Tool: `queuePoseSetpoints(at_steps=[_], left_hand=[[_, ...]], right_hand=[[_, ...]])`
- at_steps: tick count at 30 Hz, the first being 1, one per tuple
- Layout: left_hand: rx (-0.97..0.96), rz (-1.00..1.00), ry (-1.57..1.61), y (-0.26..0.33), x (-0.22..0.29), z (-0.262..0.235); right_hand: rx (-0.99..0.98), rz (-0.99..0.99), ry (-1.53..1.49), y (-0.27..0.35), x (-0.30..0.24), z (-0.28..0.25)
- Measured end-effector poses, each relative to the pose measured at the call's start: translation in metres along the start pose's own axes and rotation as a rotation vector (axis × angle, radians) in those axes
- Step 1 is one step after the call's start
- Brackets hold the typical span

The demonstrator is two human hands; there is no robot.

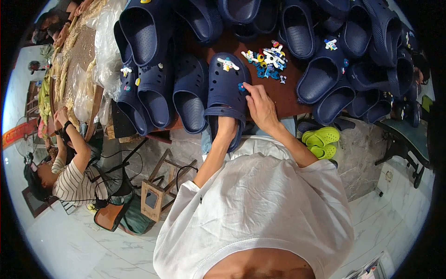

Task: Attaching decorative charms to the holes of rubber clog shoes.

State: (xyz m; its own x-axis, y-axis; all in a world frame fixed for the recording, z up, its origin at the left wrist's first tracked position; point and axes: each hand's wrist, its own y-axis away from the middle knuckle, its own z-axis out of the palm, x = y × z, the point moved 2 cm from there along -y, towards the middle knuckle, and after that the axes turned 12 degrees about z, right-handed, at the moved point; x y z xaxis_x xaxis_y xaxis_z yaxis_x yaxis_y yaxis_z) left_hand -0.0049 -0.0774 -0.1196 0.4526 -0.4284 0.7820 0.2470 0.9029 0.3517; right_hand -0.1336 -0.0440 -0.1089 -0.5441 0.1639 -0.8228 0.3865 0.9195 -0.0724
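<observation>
A navy clog lies toe-away on the brown tabletop in front of me, its heel strap across the near end. My left hand reaches inside it from the heel opening, so those fingers are hidden. At the clog's right side, my right hand has its fingertips against a small blue flower-shaped shoe charm with a red centre. A white cartoon-figure charm sits on the clog's toe. Right of that toe is a pile of loose charms in white, blue, yellow and red.
Navy clogs stand to the left, and others are stacked to the right. Lime-green clogs show below the table edge. A wooden stool is at lower left. Another person in a striped shirt works farther left.
</observation>
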Motion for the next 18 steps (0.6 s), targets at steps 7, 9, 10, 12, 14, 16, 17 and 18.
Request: queuePoseSetpoints(at_steps=[7, 9, 10, 12, 14, 16, 17, 18], left_hand=[[0.019, 0.060, -0.051, 0.010, -0.006, -0.023], [-0.038, 0.016, -0.119, 0.015, -0.005, -0.032], [-0.036, 0.016, -0.119, 0.016, -0.005, -0.037], [-0.142, -0.058, -0.231, 0.019, -0.004, -0.045], [-0.193, -0.018, -0.240, 0.025, -0.001, -0.048], [-0.242, 0.022, -0.251, 0.031, 0.008, -0.042], [-0.276, 0.075, -0.159, 0.033, 0.013, -0.036], [-0.310, 0.131, -0.067, 0.036, 0.019, -0.029]], right_hand=[[-0.020, 0.016, 0.126, 0.013, 0.032, -0.030], [0.063, 0.055, 0.238, 0.008, 0.041, -0.045], [0.061, 0.054, 0.237, 0.006, 0.044, -0.050], [0.048, 0.104, 0.334, 0.003, 0.048, -0.057], [0.059, 0.115, 0.370, 0.001, 0.046, -0.058], [0.068, 0.126, 0.402, -0.001, 0.046, -0.057], [0.078, 0.114, 0.446, -0.003, 0.047, -0.057], [0.089, 0.099, 0.490, -0.005, 0.048, -0.056]])
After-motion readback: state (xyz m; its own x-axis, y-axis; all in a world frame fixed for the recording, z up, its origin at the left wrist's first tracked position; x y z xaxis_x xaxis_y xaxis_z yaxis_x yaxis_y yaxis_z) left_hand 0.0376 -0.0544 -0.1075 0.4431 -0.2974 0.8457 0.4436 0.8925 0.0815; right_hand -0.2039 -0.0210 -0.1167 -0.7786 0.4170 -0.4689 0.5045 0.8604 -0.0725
